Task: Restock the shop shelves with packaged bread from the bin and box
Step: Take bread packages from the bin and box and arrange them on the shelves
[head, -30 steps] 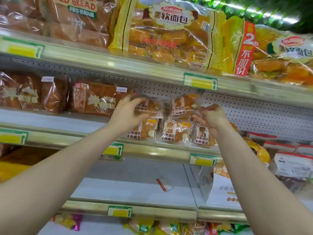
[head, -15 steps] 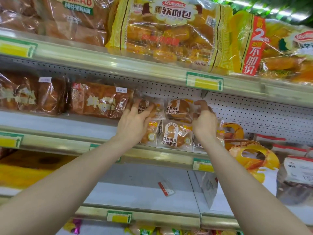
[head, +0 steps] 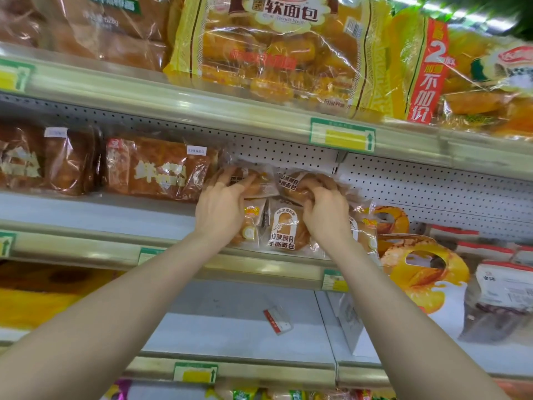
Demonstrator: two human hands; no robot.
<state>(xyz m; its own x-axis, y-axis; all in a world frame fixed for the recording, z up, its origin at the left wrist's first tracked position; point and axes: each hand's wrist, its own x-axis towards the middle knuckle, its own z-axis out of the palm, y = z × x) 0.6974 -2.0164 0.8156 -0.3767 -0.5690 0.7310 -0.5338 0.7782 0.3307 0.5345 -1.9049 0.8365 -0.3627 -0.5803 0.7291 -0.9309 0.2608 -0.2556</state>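
Note:
Several small clear packets of round bread with white labels are stacked on the middle shelf (head: pixel 95 215). My left hand (head: pixel 220 207) lies over the upper left packet (head: pixel 256 183), fingers spread and curled onto it. My right hand (head: pixel 324 210) grips the upper right packet (head: pixel 291 183) with curled fingers. A lower packet (head: pixel 284 230) shows between my wrists. The bin and box are out of view.
Brown loaves in clear bags (head: pixel 157 168) stand left of the packets. Large yellow bread bags (head: pixel 274 47) fill the top shelf. Orange-handled bags (head: pixel 418 267) and red-topped packs (head: pixel 504 287) sit to the right. A loose price tag holder (head: pixel 278 319) lies on the lower shelf.
Both hands moved closer together and higher onto the upper packets. The view has closed in on the shelf.

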